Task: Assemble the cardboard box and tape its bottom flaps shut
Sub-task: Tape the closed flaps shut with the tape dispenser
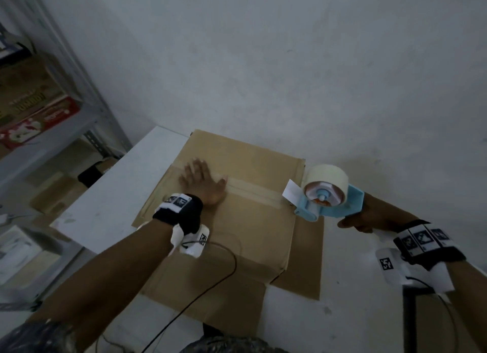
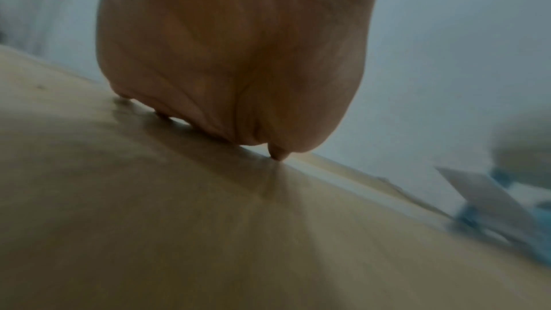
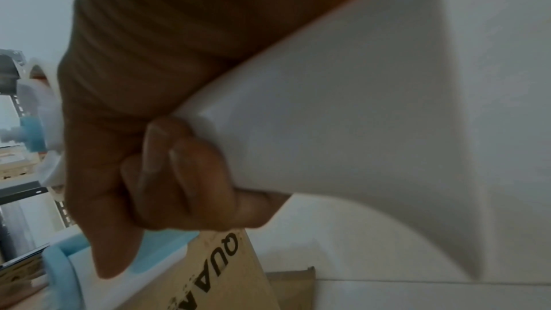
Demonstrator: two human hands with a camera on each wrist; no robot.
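the left hand [image 1: 203, 184] lies flat, fingers spread, pressing the taped seam of the cardboard box [image 1: 253, 236] on the white table [image 1: 105, 208], while the right hand [image 1: 366, 218], fist around the handle, holds the tape dispenser [image 1: 326, 194] at the box's right edge, where a firm, angled pull would likely tear the tape cleanly.

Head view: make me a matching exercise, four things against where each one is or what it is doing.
Things:
1. left hand
2. right hand
3. tape dispenser
4. cardboard box

States:
A. stands on the white table
B. grips a handle
C. pressed flat on the taped seam
D. held at the box's right edge

Pairs: 1-C, 2-B, 3-D, 4-A
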